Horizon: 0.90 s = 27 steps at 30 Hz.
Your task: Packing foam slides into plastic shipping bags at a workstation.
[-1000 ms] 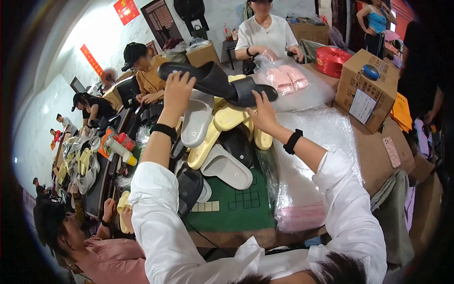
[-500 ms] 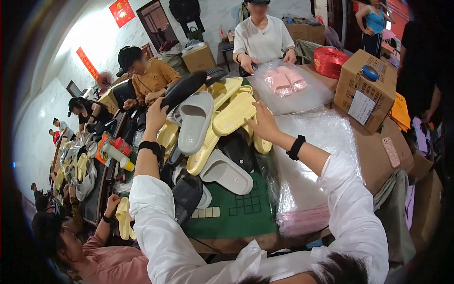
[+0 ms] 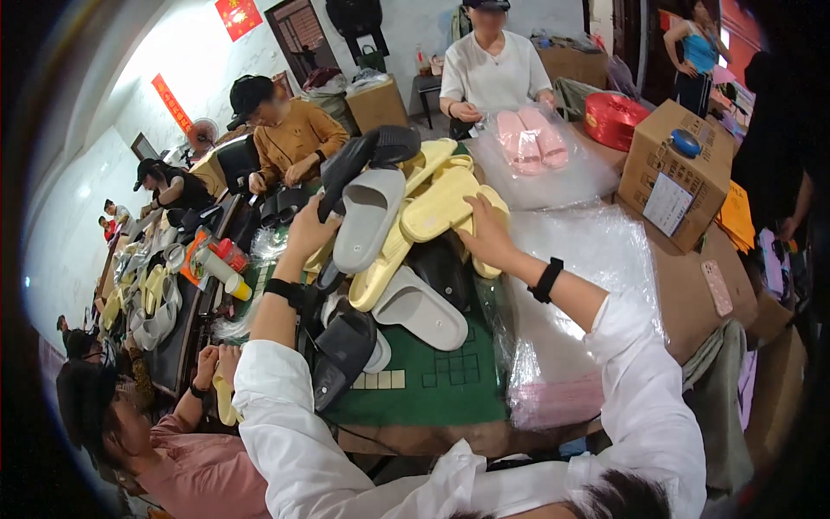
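A heap of slide slippers lies before me. With my left hand I grip the lower end of a black slipper, tilted up at the heap's far left. My right hand is closed at the right edge of a pale yellow slipper on top; its fingertips are partly hidden. Between my hands a grey slipper leans sole-down on the pile. Closer to me are another grey slipper and a black slipper. More yellow and black ones are partly covered beneath.
Green mat lies under the heap. To the right are stacked clear plastic bags, a cardboard box, a red ribbon roll and a phone. Across the table a person handles bagged pink slippers; other people work along the left.
The black slipper in my left hand has swung from lying slanted to standing steeper. My right fingers have closed in on the yellow slipper. The whole view has shifted slightly.
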### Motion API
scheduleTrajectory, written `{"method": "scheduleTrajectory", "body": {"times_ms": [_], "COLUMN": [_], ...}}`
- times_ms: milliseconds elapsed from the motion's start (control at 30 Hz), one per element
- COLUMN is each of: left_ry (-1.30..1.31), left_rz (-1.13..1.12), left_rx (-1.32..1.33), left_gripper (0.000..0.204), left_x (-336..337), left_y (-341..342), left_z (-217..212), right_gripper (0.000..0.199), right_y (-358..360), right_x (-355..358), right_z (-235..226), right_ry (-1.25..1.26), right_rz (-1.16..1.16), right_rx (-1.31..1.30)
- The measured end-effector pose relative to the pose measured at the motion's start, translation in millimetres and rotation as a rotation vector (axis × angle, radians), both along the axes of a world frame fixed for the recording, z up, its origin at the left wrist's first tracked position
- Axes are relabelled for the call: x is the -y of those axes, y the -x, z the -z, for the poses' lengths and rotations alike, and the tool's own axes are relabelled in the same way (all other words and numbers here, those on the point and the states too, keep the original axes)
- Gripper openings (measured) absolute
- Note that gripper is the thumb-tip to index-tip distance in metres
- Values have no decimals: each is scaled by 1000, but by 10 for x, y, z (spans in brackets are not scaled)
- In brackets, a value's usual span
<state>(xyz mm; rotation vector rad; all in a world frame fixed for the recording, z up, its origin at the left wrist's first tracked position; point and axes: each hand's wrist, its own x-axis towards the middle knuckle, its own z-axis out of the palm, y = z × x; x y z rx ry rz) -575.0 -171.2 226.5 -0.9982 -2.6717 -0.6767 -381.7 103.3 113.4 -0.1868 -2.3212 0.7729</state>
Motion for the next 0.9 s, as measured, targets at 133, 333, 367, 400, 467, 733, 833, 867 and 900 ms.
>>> {"method": "scheduleTrajectory", "body": {"times_ms": [133,333,367,400,467,733,833,867,900], "left_ry": [-60,-337,-339,-317,-230,267,47,40,-55], "left_rz": [-44,-195,-258,-320,-416,-304,-254,-222,-167], "left_rx": [-133,-182,-120,-116,92,587,428,377,390], "left_gripper": [73,46,44,45,48,115,105,93,83], "left_x": [232,811,952,1172,1465,2086,1993,1986,1961], "left_y": [-24,-493,-560,-565,-699,-748,-528,-465,-392], "left_z": [88,-51,30,199,504,1584,1875,1992,2107], "right_gripper": [64,52,49,49,49,51,50,49,48], "right_y": [-89,-557,-645,-722,-924,-1458,-1777,-1912,-2040], "right_x": [163,190,193,292,399,653,673,698,712], "right_z": [-103,-440,-416,-405,-460,-484,-559,-588,-599], "right_ry": [35,132,138,137,171,113,130,170,209], "right_rz": [-110,-470,-535,-566,-638,-855,-899,-917,-928], "right_rx": [42,264,261,271,399,590,578,569,599]}}
